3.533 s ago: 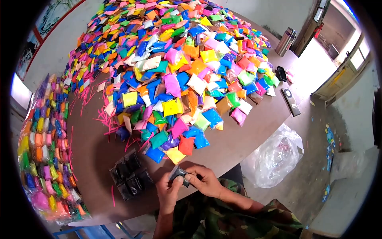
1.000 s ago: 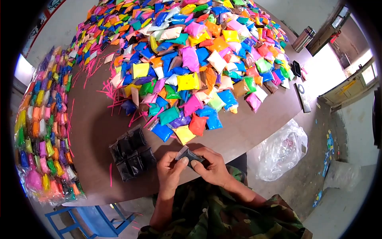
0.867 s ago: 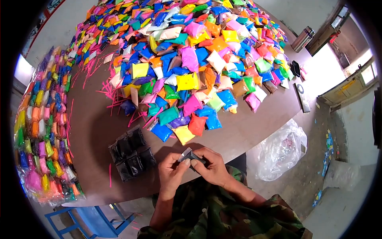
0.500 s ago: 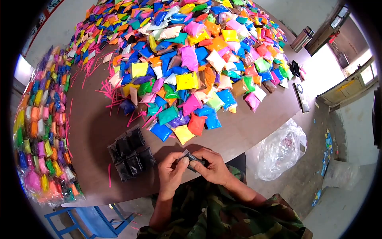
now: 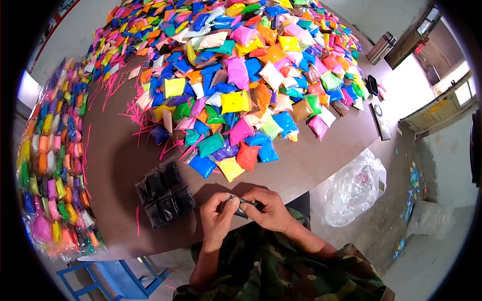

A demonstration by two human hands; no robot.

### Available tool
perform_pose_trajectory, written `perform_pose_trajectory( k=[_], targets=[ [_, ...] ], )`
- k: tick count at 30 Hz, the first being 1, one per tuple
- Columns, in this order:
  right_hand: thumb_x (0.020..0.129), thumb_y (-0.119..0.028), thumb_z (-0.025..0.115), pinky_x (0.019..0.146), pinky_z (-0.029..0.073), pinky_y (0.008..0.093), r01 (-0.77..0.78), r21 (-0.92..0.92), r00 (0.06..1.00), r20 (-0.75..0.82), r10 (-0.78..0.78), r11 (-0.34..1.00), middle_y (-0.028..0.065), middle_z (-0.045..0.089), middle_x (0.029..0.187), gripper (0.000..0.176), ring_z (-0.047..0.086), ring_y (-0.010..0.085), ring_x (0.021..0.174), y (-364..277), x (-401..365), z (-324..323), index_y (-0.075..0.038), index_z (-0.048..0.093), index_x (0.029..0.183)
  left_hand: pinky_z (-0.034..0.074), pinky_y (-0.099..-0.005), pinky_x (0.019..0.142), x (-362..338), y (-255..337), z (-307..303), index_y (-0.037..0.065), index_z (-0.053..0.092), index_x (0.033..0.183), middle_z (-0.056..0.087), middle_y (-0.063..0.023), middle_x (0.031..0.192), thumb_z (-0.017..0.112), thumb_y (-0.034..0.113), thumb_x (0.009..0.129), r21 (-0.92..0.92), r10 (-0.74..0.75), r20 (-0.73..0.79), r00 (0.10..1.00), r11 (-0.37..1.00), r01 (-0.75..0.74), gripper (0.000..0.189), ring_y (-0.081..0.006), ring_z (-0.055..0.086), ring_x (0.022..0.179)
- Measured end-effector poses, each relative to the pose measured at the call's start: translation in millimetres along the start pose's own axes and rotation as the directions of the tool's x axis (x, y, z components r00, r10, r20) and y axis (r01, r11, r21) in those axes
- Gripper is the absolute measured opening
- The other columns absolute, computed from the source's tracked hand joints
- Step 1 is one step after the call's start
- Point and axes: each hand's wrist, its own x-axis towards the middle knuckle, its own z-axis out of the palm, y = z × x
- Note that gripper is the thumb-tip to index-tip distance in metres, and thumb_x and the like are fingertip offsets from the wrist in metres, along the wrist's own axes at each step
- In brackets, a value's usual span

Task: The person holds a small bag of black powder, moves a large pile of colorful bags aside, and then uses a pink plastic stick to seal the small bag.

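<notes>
Between my two hands, just over the table's near edge, is a small black packet (image 5: 241,212) in clear film. My left hand (image 5: 217,214) pinches its left end, thumb on top. On the other side my right hand (image 5: 267,208) grips it with thumb and curled fingers; much of the packet is hidden by the fingers. To the left, several black packets (image 5: 168,205) lie grouped on the brown table (image 5: 115,215). Beyond my hands spreads a big heap of colourful soft packets (image 5: 235,102), the closest being a yellow packet (image 5: 230,169) and a red packet (image 5: 247,156).
Bundled rows of packets in clear plastic (image 5: 52,165) line the left edge. Pink strips (image 5: 138,220) are scattered on the table. A steel flask (image 5: 381,48) stands back right. A clear plastic bag (image 5: 354,190) is at the right, and a blue stool (image 5: 118,278) sits below left.
The black packet has tilted slightly and its clear upper edge now shows less between my thumbs. Both hands stay in nearly the same place.
</notes>
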Motion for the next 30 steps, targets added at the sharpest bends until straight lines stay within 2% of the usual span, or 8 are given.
perform_pose_trajectory(
  k=[3, 6, 9, 14, 17, 20, 24, 30],
  targets=[
    [0.093, -0.007, 0.073, 0.068, 0.051, 0.0316, -0.002, 0.036, 0.999, -0.035, 0.003, 0.999, 0.0108, 0.068, 0.092, 0.015, 0.065, 0.0202, 0.081, 0, 0, 2, 0.000, 0.069, 0.105, 0.048, -0.0219, 0.070, 0, -3, -1, -0.001, 0.070, 0.100, 0.067, 0.0038, 0.086, 0.074, 0.009, 0.094, -0.012, -0.012, -0.010, 1.000, 1.000, 0.012, 0.012, -0.0035, 0.057, 0.079],
    [0.093, -0.007, 0.072, 0.071, 0.052, 0.0318, 0.002, 0.131, 0.992, -0.124, 0.015, 0.991, 0.0111, 0.069, 0.094, 0.016, 0.066, 0.0210, 0.083, 13, -3, 7, 0.001, 0.070, 0.107, 0.046, -0.0214, 0.066, 2, 8, 9, 0.000, 0.069, 0.101, 0.066, 0.0046, 0.083, 0.074, 0.010, 0.094, -0.161, -0.069, -0.044, 0.997, 0.985, 0.061, 0.013, -0.0023, 0.055, 0.075],
    [0.094, -0.007, 0.072, 0.073, 0.053, 0.0320, 0.015, 0.106, 0.987, -0.160, 0.002, 0.994, 0.0111, 0.070, 0.096, 0.017, 0.066, 0.0206, 0.086, 12, -3, 8, 0.001, 0.070, 0.108, 0.043, -0.0203, 0.062, 3, 4, 2, 0.001, 0.069, 0.101, 0.063, 0.0060, 0.079, 0.073, 0.011, 0.095, -0.008, -0.062, 0.040, 0.997, 0.998, 0.063, 0.013, -0.0009, 0.051, 0.071],
    [0.094, -0.008, 0.071, 0.073, 0.053, 0.0315, 0.082, 0.009, 0.991, -0.108, -0.081, 0.997, 0.0114, 0.070, 0.096, 0.018, 0.066, 0.0185, 0.086, 5, 1, 5, 0.001, 0.069, 0.110, 0.039, -0.0195, 0.058, 0, -6, 0, 0.001, 0.069, 0.101, 0.059, 0.0070, 0.075, 0.073, 0.012, 0.095, -0.054, -0.066, -0.001, 0.998, 0.996, 0.065, 0.013, -0.0004, 0.048, 0.067],
    [0.095, -0.008, 0.071, 0.072, 0.051, 0.0289, -0.028, 0.041, 0.998, -0.054, 0.030, 0.999, 0.0082, 0.070, 0.094, 0.017, 0.064, 0.0141, 0.083, -2, 3, 2, 0.002, 0.069, 0.110, 0.040, -0.0198, 0.059, -1, -8, 1, 0.000, 0.068, 0.104, 0.061, 0.0058, 0.078, 0.074, 0.012, 0.096, -0.100, -0.090, -0.035, 0.995, 0.991, 0.086, 0.016, -0.0010, 0.050, 0.067],
    [0.096, -0.008, 0.071, 0.070, 0.050, 0.0260, -0.223, 0.244, 0.973, -0.010, 0.233, 0.944, 0.0039, 0.069, 0.092, 0.018, 0.060, 0.0088, 0.080, 1, -1, 2, 0.002, 0.069, 0.111, 0.043, -0.0201, 0.061, 2, 5, 10, -0.001, 0.067, 0.110, 0.065, 0.0035, 0.084, 0.074, 0.012, 0.095, -0.186, -0.094, -0.052, 0.994, 0.979, 0.083, 0.021, -0.0016, 0.053, 0.070],
    [0.097, -0.008, 0.071, 0.067, 0.049, 0.0246, -0.148, 0.285, 0.980, -0.088, 0.180, 0.947, 0.0012, 0.069, 0.092, 0.020, 0.058, 0.0065, 0.079, 12, -4, 9, 0.001, 0.070, 0.114, 0.045, -0.0199, 0.064, 4, 0, 4, -0.002, 0.066, 0.115, 0.067, 0.0012, 0.091, 0.074, 0.012, 0.095, -0.136, -0.089, 0.054, 0.995, 0.986, 0.095, 0.026, -0.0023, 0.055, 0.073],
    [0.097, -0.007, 0.070, 0.066, 0.050, 0.0249, -0.090, 0.208, 0.990, -0.090, 0.111, 0.974, 0.0040, 0.069, 0.095, 0.018, 0.061, 0.0076, 0.081, 8, -1, 10, 0.001, 0.070, 0.113, 0.043, -0.0197, 0.062, 2, -6, 0, -0.002, 0.066, 0.111, 0.066, 0.0019, 0.086, 0.074, 0.010, 0.095, -0.098, -0.065, 0.008, 0.998, 0.993, 0.065, 0.021, -0.0019, 0.054, 0.072]
  ],
)
